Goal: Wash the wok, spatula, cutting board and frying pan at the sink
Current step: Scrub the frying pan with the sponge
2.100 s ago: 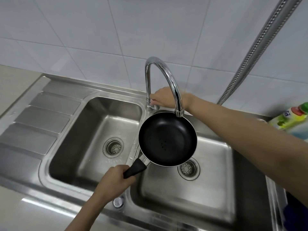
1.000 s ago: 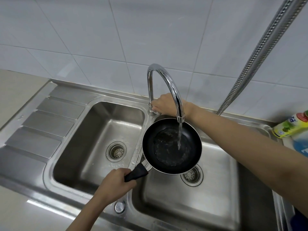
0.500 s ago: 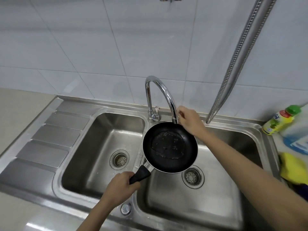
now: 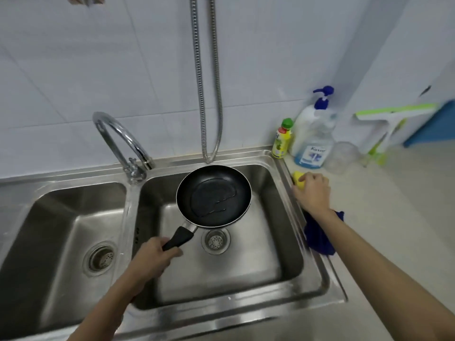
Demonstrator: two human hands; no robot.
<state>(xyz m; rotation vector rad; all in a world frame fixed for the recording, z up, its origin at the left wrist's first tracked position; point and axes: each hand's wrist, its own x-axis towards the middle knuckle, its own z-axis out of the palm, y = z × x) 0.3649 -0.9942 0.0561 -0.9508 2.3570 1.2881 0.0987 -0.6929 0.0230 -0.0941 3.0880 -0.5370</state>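
- Frying pan [image 4: 213,196] held level over the right basin of the sink [image 4: 317,295], just above the drain [image 4: 215,241]; shallow puddle of water in it, no suds visible.
- Left hand [image 4: 154,258] wrapped tight round the pan's black handle.
- Right hand [image 4: 311,191] out on the counter [image 4: 384,217] at the sink's right edge, fingers curled onto a yellow sponge [image 4: 298,179]; looks like a grab, can't tell if it's lifted yet.
- Progress, my read: pan wetted only, scrub + rinse still to go. Wok, spatula, cutting board not in view, so status unknown.
- Vs ~1 s ago: water was running into the pan w/ right hand at the tap [image 4: 123,141] base; now no stream, and the hand's gone from tap to sponge.
- Camera swung right: soap pump bottle [image 4: 312,134], small yellow bottle [image 4: 282,140], blue cloth [image 4: 320,236] now fully in view.
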